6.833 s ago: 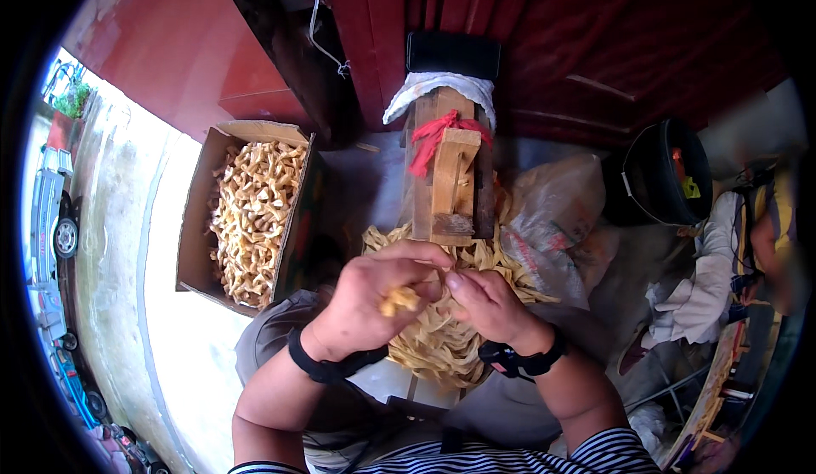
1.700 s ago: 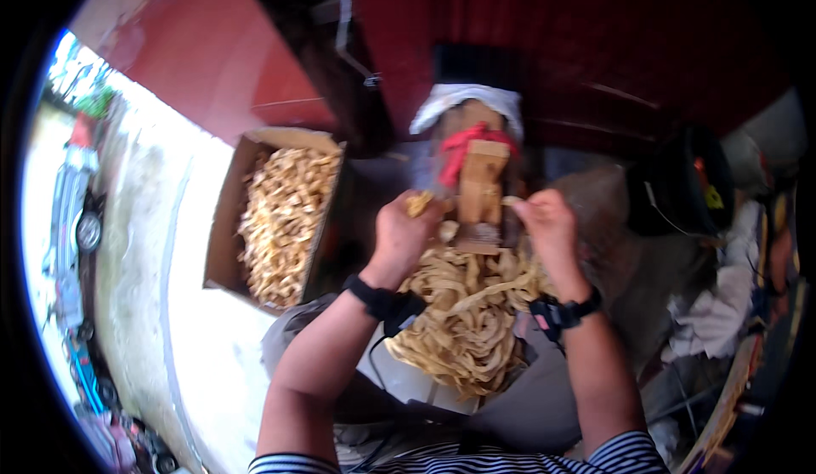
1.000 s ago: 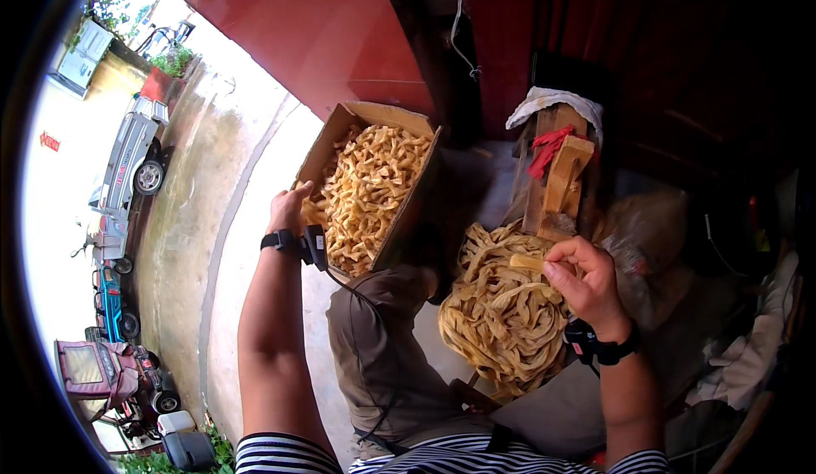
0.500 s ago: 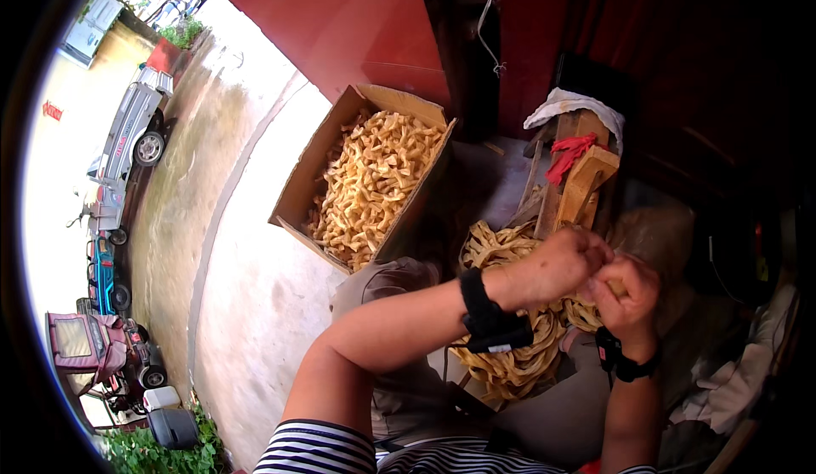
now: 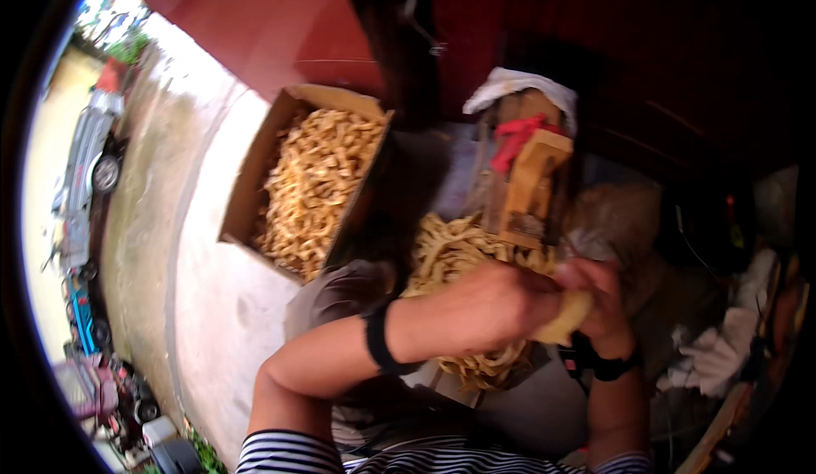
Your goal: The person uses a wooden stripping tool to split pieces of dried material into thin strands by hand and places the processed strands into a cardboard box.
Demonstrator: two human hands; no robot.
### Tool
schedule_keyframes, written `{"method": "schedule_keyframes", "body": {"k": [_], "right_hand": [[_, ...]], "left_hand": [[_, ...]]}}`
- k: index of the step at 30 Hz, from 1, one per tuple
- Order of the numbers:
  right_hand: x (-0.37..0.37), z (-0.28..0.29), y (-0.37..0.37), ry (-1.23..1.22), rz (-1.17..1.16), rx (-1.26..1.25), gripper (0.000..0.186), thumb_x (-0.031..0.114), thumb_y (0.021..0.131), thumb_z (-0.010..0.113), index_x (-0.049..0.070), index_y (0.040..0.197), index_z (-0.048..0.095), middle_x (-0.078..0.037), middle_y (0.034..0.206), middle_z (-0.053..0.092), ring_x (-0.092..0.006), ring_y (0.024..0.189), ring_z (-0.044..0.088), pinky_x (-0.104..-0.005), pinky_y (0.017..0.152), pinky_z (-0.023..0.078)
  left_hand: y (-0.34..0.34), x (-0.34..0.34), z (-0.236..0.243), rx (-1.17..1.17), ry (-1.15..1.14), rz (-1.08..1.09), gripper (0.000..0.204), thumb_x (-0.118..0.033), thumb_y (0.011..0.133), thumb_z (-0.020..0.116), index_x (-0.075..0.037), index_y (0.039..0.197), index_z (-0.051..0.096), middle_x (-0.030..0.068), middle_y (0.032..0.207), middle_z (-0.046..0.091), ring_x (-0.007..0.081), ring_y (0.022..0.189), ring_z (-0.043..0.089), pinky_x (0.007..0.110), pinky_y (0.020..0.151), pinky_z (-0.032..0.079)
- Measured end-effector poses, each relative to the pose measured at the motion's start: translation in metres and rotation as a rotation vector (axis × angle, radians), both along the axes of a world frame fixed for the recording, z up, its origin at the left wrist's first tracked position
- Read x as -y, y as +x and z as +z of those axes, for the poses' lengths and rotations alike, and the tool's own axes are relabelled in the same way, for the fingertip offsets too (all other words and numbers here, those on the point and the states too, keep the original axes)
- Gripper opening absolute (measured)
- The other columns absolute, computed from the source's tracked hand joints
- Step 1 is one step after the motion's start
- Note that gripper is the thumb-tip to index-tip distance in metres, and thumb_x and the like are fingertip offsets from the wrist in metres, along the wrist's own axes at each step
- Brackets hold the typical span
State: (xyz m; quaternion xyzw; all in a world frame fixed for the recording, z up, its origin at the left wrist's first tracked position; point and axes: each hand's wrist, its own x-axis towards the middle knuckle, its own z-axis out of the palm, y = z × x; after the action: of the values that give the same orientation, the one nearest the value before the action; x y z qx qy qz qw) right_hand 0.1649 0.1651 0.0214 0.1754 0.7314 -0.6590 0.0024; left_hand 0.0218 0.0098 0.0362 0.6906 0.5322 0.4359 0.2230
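Note:
My left hand (image 5: 501, 304) and my right hand (image 5: 599, 295) are close together in front of my lap. Both are closed on a pale yellow, flat strip (image 5: 568, 317), which hangs as a short flap between them. Motion smears the fingers a little, and the left hand hides part of the strip. Under and behind the hands lies a heap of similar long tan strips (image 5: 450, 244). Off to the left, an open cardboard box (image 5: 246, 189) holds many short, knobbly, knot-like tan pieces (image 5: 319, 176).
Just beyond the heap stands a wooden block (image 5: 535, 185) on a wooden frame, with red cloth (image 5: 517, 138) and white cloth (image 5: 518, 85) on it. Pale crumpled cloth (image 5: 718, 355) lies at right. Parked vehicles (image 5: 89, 164) line the far left; a red wall (image 5: 255, 15) rises ahead.
The whole view has swung, so surroundings sit further left. My hands have come down slightly nearer my lap, and the strip's flap now shows between them.

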Motion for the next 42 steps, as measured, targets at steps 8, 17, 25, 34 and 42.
{"method": "schedule_keyframes", "body": {"k": [8, 17, 25, 34, 42], "right_hand": [[0.017, -0.051, -0.004, -1.215, 0.093, 0.078, 0.018, 0.011, 0.094, 0.051, -0.001, 0.103, 0.059, -0.005, 0.081, 0.06, -0.0105, 0.055, 0.052, -0.0203, 0.049, 0.041], [0.036, -0.03, -0.012, -0.241, -0.329, -0.199, 0.016, 0.015, 0.095, 0.056, 0.0, 0.097, 0.061, 0.0, 0.072, 0.059, -0.0067, 0.061, 0.053, -0.0237, 0.054, 0.043], [0.033, -0.034, -0.009, 0.205, -0.063, -0.115, 0.026, 0.024, 0.096, 0.053, 0.001, 0.088, 0.062, -0.004, 0.062, 0.053, -0.0099, 0.06, 0.053, -0.03, 0.057, 0.044], [0.013, -0.027, -0.004, -0.885, 0.011, 0.014, 0.035, 0.035, 0.1, 0.047, 0.002, 0.106, 0.058, -0.002, 0.082, 0.057, -0.0023, 0.054, 0.035, -0.0172, 0.051, 0.03], [0.006, -0.03, -0.011, -0.415, -0.114, 0.137, 0.026, 0.025, 0.09, 0.066, -0.001, 0.087, 0.065, -0.001, 0.072, 0.061, -0.0038, 0.06, 0.049, -0.0197, 0.053, 0.039]], "left_hand": [[-0.013, -0.006, -0.006, -0.441, 0.088, 0.136, 0.017, -0.012, 0.063, 0.063, -0.005, 0.078, 0.059, 0.006, 0.079, 0.057, 0.0248, 0.066, 0.058, 0.035, 0.061, 0.049], [-0.006, 0.006, -0.023, -0.199, -0.141, 0.478, 0.016, -0.004, 0.072, 0.068, -0.007, 0.087, 0.07, 0.0117, 0.106, 0.065, 0.0287, 0.091, 0.064, 0.043, 0.088, 0.047], [-0.001, 0.004, -0.025, -0.132, -0.169, 0.369, 0.011, 0.0, 0.074, 0.065, 0.001, 0.085, 0.066, 0.0113, 0.107, 0.064, 0.0277, 0.102, 0.061, 0.04, 0.092, 0.042], [-0.021, 0.011, -0.01, 0.904, -0.266, 0.418, 0.018, -0.006, 0.085, 0.069, 0.005, 0.097, 0.064, 0.0092, 0.098, 0.066, 0.0151, 0.089, 0.063, 0.026, 0.081, 0.049], [-0.015, 0.009, -0.039, 1.226, -0.438, 0.399, 0.01, 0.0, 0.084, 0.065, -0.004, 0.085, 0.055, 0.0015, 0.066, 0.058, 0.0064, 0.047, 0.048, 0.019, 0.045, 0.04]]}}
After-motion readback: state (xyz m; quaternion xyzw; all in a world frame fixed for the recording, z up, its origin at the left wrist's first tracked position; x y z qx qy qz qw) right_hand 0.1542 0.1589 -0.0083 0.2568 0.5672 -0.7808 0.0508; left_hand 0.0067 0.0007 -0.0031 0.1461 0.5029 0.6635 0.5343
